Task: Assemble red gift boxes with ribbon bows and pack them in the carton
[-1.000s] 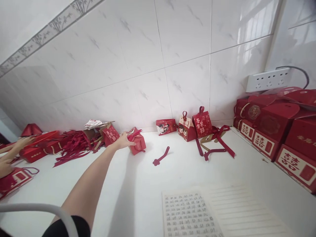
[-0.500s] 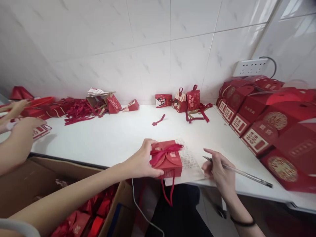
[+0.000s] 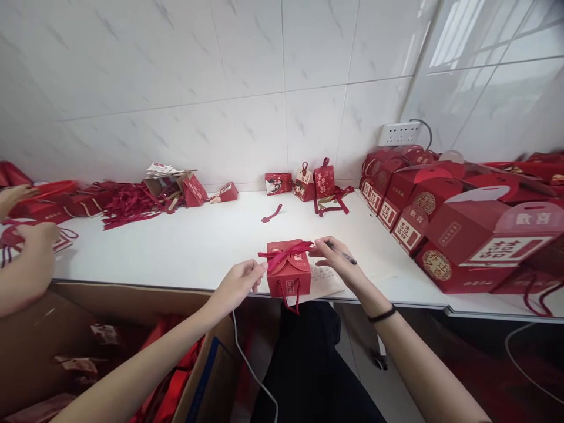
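I logged: left hand (image 3: pixel 238 286) had shifted from gripping the box (image 3: pixel 278 286), at the table's (image 3: pixel 211 235) near edge, to pinching its ribbon (image 3: pixel 282 258); right hand (image 3: pixel 341 261), fingers clamped on the pen (image 3: pixel 348 257), had closed in, so both attended the ribbon.

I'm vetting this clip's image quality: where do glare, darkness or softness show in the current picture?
Head view: bright, window-like streaks on the glossy wall tiles, upper right; head view: dim space beneath the white table; head view: writing on the paper beside the red box too soft to read.
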`<state>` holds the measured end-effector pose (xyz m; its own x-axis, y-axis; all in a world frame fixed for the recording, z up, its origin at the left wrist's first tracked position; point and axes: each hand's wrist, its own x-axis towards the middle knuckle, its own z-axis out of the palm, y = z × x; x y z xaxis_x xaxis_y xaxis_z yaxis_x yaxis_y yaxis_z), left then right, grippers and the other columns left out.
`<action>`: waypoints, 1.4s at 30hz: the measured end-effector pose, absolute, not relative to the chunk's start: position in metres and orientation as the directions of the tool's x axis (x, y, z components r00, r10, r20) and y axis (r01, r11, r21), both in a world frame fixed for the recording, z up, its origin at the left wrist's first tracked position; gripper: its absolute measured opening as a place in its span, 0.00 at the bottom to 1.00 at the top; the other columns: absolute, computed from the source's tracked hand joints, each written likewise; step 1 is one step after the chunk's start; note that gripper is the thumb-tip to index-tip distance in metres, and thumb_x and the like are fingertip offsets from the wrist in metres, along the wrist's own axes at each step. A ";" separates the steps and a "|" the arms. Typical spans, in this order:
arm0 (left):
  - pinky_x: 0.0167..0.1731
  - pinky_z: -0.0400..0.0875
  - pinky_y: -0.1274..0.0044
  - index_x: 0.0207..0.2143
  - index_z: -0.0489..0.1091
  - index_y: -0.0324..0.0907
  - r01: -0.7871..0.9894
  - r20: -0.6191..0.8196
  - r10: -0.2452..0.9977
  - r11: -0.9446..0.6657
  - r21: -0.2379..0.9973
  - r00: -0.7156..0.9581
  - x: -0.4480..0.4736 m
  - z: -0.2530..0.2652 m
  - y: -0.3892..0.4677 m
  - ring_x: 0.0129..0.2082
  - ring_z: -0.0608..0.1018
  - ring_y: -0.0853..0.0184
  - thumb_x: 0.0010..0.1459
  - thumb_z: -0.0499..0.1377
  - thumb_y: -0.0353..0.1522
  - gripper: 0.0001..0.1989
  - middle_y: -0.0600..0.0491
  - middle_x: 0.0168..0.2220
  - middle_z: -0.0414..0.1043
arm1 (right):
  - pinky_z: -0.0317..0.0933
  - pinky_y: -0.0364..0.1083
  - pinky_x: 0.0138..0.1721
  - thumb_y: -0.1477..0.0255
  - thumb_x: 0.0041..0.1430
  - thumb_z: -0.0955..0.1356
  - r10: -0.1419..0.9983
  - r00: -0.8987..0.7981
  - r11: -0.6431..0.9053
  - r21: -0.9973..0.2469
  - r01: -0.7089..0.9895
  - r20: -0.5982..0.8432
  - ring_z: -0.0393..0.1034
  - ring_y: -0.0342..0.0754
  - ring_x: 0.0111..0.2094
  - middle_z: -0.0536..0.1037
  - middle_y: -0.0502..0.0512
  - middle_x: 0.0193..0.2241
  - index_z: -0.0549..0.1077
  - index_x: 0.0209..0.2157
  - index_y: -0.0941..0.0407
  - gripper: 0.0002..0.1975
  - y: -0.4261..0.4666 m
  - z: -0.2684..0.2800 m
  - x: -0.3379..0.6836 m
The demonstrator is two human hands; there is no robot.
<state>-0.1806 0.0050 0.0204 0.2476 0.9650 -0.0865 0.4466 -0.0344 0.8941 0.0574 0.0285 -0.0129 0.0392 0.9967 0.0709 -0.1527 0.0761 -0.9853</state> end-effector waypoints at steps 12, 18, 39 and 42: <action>0.42 0.71 0.70 0.25 0.61 0.41 0.086 -0.048 0.960 0.025 0.996 0.276 -0.172 0.004 -0.002 0.31 0.74 0.68 0.49 0.58 0.47 0.18 0.55 0.28 0.69 | 0.67 0.42 0.31 0.64 0.32 0.77 0.991 0.130 0.081 -0.885 -0.458 0.024 0.67 0.41 0.24 0.68 0.44 0.20 0.63 0.27 0.57 0.24 0.019 -0.013 0.036; 0.42 0.69 0.71 0.22 0.59 0.41 0.155 0.009 0.947 -0.062 0.986 0.322 -0.188 -0.005 -0.003 0.36 0.74 0.66 0.53 0.55 0.43 0.16 0.53 0.31 0.70 | 0.70 0.44 0.33 0.64 0.34 0.77 0.971 0.227 0.164 -0.887 -0.432 0.069 0.67 0.41 0.24 0.63 0.42 0.19 0.63 0.26 0.57 0.23 0.011 -0.021 0.036; 0.41 0.65 0.72 0.30 0.69 0.41 0.637 0.177 0.706 -0.700 0.323 0.686 -0.139 0.053 0.049 0.37 0.71 0.65 0.57 0.54 0.37 0.09 0.52 0.34 0.68 | 0.60 0.44 0.30 0.63 0.51 0.68 0.895 0.258 0.348 -0.931 0.109 0.365 0.61 0.44 0.27 0.66 0.49 0.24 0.64 0.30 0.56 0.12 -0.008 -0.027 0.039; 0.40 0.65 0.72 0.28 0.68 0.40 0.657 0.239 0.756 -0.651 0.380 0.610 -0.142 0.044 0.046 0.36 0.71 0.65 0.58 0.53 0.36 0.10 0.52 0.32 0.68 | 0.60 0.44 0.28 0.63 0.51 0.67 0.882 0.258 0.380 -0.919 0.106 0.395 0.63 0.46 0.27 0.67 0.50 0.25 0.63 0.30 0.56 0.12 -0.013 -0.025 0.034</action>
<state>-0.1418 0.0463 0.0444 0.6101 0.7556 0.2387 0.6573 -0.6508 0.3801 0.0345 -0.0129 -0.0253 0.2581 0.8818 0.3948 0.1062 0.3802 -0.9188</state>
